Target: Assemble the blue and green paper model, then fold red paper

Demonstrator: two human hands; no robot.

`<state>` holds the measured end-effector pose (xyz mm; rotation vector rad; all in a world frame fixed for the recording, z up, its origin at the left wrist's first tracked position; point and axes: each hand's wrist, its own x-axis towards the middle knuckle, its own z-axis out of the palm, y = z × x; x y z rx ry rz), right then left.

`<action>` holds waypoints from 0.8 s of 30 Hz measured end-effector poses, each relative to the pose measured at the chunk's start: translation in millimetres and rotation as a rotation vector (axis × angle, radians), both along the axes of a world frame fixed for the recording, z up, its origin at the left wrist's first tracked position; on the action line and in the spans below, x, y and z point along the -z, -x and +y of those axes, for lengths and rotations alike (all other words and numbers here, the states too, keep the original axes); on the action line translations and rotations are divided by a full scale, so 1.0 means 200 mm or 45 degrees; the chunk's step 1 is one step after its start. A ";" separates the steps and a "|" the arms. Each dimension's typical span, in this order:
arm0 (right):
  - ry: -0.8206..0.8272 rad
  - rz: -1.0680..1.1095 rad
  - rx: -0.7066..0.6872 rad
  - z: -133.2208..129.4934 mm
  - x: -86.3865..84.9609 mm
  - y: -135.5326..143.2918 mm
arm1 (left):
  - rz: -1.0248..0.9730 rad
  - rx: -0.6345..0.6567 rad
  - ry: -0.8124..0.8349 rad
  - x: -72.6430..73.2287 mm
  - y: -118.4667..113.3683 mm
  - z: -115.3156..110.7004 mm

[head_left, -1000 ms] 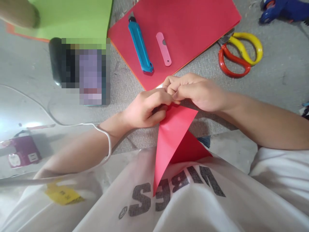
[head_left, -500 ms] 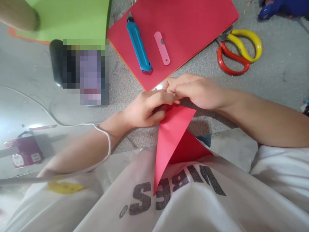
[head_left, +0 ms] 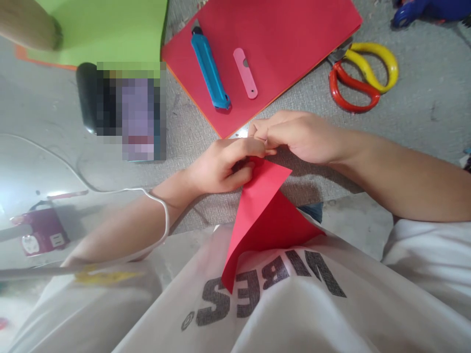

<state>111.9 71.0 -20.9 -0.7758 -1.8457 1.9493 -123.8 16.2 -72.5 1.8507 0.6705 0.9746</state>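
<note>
A folded sheet of red paper (head_left: 272,220) hangs from my hands over the table edge, its lower part resting against the white shirt. My left hand (head_left: 230,164) is closed on its top end, fingers curled and thumb pressed on the paper. My right hand (head_left: 290,135) meets the left fingertips at the same end, its fingers pinched together; the bit between them is hidden. Just beyond lie red sheets (head_left: 287,44) with a blue cutter (head_left: 210,68) and a small pink folding blade (head_left: 245,73) on top.
Scissors with red and yellow handles (head_left: 355,100) lie at the right. Green paper (head_left: 110,29) is at the upper left, above a black object (head_left: 86,98) and a blurred-out item. A white cable (head_left: 110,190) crosses my left forearm. A purple socket block (head_left: 44,230) sits at far left.
The paper's lower flap has swung left and opened out, showing more of the darker red part behind. Both hands have kept nearly the same place and pose.
</note>
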 end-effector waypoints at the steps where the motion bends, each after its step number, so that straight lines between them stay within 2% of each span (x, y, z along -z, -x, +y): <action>1: -0.031 0.004 -0.039 0.01 0.00 0.00 | 0.017 -0.006 0.011 0.00 0.00 0.00; 4: -0.082 0.001 -0.114 0.02 -0.02 -0.01 | 0.061 0.039 -0.065 0.01 0.01 0.00; 9: -0.127 -0.015 -0.125 0.03 -0.02 -0.01 | 0.011 0.067 -0.202 0.00 0.02 0.00; 14: -0.183 -0.036 -0.160 0.02 -0.02 -0.01 | 0.075 0.086 -0.085 0.01 0.02 0.00; 19: -0.158 -0.039 -0.108 0.02 -0.03 -0.01 | -0.029 -0.052 0.133 0.03 0.01 0.00; 21: -0.164 -0.018 -0.097 0.03 -0.01 -0.01 | -0.026 -0.031 0.115 0.03 0.01 0.00; 24: -0.129 0.033 -0.119 0.03 0.01 -0.01 | 0.055 0.072 -0.038 0.00 0.01 0.01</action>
